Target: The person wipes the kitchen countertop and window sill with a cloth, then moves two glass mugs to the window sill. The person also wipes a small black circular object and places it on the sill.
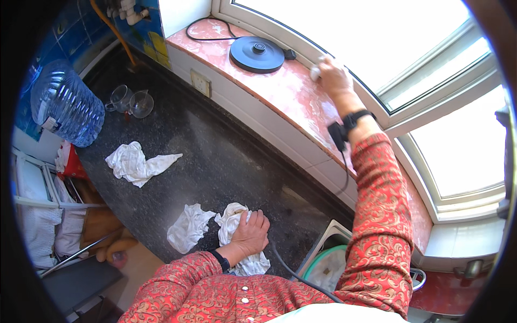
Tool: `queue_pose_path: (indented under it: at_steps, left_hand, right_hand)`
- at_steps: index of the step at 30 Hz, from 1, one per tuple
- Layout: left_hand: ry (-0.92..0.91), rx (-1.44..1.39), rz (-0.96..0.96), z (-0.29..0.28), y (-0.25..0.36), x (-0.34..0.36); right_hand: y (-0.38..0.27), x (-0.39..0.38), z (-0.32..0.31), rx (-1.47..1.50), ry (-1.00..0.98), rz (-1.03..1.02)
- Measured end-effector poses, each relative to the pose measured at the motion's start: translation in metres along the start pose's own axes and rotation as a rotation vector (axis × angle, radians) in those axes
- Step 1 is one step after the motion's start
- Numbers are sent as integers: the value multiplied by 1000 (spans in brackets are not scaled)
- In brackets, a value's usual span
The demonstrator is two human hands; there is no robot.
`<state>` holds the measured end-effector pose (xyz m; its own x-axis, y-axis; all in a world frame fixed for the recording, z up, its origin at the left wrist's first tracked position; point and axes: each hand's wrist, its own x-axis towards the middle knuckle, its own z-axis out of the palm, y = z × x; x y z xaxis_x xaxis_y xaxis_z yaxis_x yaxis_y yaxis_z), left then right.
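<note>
My left hand (249, 235) is closed over a crumpled white cloth (230, 218) on the dark countertop, close to my body. Some brownish stain shows on that cloth. My right hand (336, 81) reaches far out over the pink marbled windowsill (280, 89), beside the window frame. Its fingers are closed round a small white wad (315, 73), perhaps cloth or tissue; most of it is hidden. To the left of my left hand lies a second crumpled white cloth (189, 228). A third white cloth (137, 163) rests farther left on the counter.
A round black kettle base (258, 54) with its cord stands on the sill. Two clear glass vessels (141, 104) and a large blue water jug (70, 105) occupy the counter's far left. Near my right arm, a sink (329, 237) holds a green-rimmed basin (328, 264).
</note>
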<state>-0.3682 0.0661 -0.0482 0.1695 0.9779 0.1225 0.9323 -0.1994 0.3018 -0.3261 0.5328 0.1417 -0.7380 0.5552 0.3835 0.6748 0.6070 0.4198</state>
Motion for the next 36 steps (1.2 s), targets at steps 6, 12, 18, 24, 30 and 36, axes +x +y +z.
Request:
queue_pose_path:
  at_steps: [6, 12, 18, 24, 30, 36]
  left_hand:
    - [19, -12, 0, -2, 0, 0]
    - [53, -18, 6, 1, 0, -2]
    - [15, -27, -15, 0, 1, 0]
    - [-14, -46, -26, -1, 1, 1]
    - [-203, -333, 8, -16, -12, 4]
    - [-252, -462, 368, -54, -110, -9]
  right_hand:
    - [2, -4, -15, 28, -49, 43]
    - [64, -126, -49, -9, -143, 251]
    - [106, -155, -53, -4, 89, 416]
    - [106, -129, -33, -24, 219, 413]
    - [62, -71, -19, -96, 191, 555]
    - [24, -20, -19, -109, -4, 645]
